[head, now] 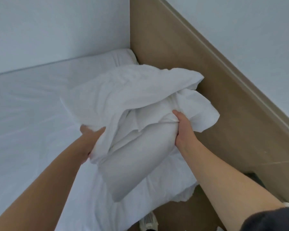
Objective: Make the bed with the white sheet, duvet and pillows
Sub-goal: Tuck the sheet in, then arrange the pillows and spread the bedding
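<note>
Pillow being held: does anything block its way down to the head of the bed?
Nothing solid shows. The left hand and right hand grip the pillow. Beneath it, beside the headboard, lies rumpled white bedding; a second pillow fills the far corner.

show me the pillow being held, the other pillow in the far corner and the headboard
held pillow (123, 164): head view, on its uncovered lower end
corner pillow (123, 57): head view, on its top face
headboard (173, 47): head view, on the flat brown panel
</note>
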`<state>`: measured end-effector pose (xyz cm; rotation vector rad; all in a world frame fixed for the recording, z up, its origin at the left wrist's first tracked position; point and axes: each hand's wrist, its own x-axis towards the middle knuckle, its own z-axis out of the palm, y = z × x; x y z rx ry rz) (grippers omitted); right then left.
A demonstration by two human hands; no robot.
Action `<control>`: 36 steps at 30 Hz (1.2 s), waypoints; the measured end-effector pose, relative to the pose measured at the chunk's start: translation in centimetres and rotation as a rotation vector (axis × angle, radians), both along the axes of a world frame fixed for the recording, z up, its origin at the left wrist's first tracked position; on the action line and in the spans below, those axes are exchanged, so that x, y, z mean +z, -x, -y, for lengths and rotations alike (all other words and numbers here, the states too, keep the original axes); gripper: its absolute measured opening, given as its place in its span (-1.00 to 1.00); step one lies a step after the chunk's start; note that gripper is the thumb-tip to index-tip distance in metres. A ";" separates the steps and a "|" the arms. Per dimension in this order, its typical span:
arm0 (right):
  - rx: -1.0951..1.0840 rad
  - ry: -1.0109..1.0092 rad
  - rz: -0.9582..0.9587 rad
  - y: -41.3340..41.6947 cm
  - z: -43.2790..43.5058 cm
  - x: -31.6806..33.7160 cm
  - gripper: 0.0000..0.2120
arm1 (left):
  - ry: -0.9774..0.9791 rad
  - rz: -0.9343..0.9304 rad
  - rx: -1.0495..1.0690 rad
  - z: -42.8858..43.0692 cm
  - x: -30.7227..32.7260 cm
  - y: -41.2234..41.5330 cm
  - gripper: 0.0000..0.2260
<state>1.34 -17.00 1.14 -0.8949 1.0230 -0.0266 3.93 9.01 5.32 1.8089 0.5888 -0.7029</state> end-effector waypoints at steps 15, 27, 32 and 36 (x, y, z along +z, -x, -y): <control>-0.141 -0.002 -0.047 -0.5 -7.9 2.5 -0.49 | -1.034 0.595 -0.790 3.7 -3.4 8.8 0.15; -0.068 -0.085 0.130 -0.3 -10.9 18.8 -0.41 | -0.982 0.977 -0.773 -2.9 16.0 4.2 -0.63; -0.110 -0.062 0.196 2.3 -12.8 30.2 -0.37 | -0.887 0.904 -1.005 -5.9 30.3 4.8 -0.62; -0.152 -0.005 0.215 2.6 -12.7 33.6 -0.33 | -0.745 0.875 -1.050 -6.2 34.8 3.9 -0.68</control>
